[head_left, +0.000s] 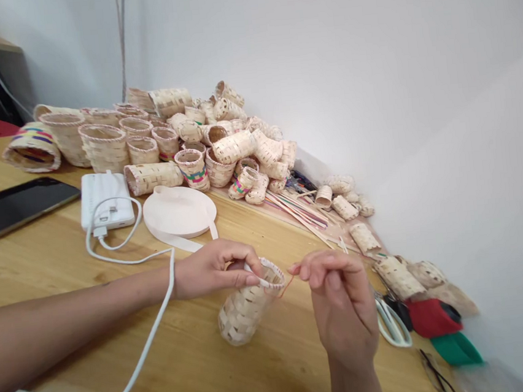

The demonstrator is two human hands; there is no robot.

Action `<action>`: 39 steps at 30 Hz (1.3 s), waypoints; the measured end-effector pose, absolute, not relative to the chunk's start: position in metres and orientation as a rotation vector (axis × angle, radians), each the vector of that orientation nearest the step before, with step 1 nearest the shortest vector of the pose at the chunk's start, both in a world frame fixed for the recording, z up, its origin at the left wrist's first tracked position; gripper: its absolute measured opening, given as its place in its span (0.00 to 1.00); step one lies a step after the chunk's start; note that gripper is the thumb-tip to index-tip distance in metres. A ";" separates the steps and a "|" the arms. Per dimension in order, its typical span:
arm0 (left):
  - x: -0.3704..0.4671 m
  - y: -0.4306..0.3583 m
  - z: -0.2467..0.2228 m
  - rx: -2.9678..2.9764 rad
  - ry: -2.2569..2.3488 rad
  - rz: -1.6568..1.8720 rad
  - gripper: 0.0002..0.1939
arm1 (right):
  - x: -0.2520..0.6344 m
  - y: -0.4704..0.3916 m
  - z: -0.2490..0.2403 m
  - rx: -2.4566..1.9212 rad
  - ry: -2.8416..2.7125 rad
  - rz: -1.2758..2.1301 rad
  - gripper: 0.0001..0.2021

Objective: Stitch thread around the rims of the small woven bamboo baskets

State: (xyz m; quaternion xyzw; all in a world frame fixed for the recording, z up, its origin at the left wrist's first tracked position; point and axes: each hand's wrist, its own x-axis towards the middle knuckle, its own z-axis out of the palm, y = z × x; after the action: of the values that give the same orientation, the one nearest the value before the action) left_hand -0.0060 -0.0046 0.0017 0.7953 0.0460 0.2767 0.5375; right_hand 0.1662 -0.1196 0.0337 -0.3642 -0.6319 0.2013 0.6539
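A small woven basket (243, 317) of pale strips tilts over the wooden table, its mouth turned up toward the right. White edging with red stitches runs around its rim. My left hand (219, 266) pinches this rim between thumb and fingers, on its left side. To the right of the basket, my right hand (340, 293) is raised with its fingertips closed on a red thread (287, 287). The thread runs from those fingertips to the basket's rim. Whether a needle sits in the fingers I cannot make out.
Many woven baskets (104, 146) are piled along the wall. A roll of white ribbon (180, 211), a white power bank (105, 202) with its cable and a phone (17, 207) lie at left. White-handled scissors (393, 322) and a green tape roll (456, 348) lie at right.
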 end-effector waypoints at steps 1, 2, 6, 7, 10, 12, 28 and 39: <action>-0.006 -0.004 0.002 1.892 0.089 0.641 0.11 | 0.167 -0.120 0.033 -0.823 -1.462 0.426 0.09; -0.006 -0.004 0.002 1.896 0.067 0.631 0.12 | 0.168 -0.119 0.033 -0.836 -1.493 0.386 0.10; -0.007 -0.003 0.005 1.906 0.004 0.611 0.13 | 0.173 -0.117 0.027 -1.088 -1.524 0.146 0.11; -0.007 -0.003 0.005 1.907 -0.001 0.603 0.14 | 0.174 -0.117 0.026 -1.154 -1.515 0.094 0.11; -0.007 -0.003 0.005 1.916 -0.012 0.597 0.15 | 0.178 -0.114 0.026 -1.223 -1.654 0.013 0.10; -0.007 -0.002 0.005 1.927 -0.016 0.607 0.16 | 0.180 -0.113 0.028 -1.189 -1.841 0.015 0.10; -0.007 -0.002 0.006 1.952 -0.016 0.614 0.20 | 0.187 -0.110 0.032 -1.271 -2.121 -0.010 0.10; -0.007 -0.001 0.006 1.962 -0.010 0.616 0.20 | 0.183 -0.110 0.030 -1.254 -2.132 0.072 0.10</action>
State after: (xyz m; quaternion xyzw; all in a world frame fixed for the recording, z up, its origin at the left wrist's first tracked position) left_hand -0.0068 -0.0014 0.0061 0.8171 -0.0041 0.2566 0.5162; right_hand 0.1827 -0.1101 0.0302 -0.4788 -0.8142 0.0275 0.3273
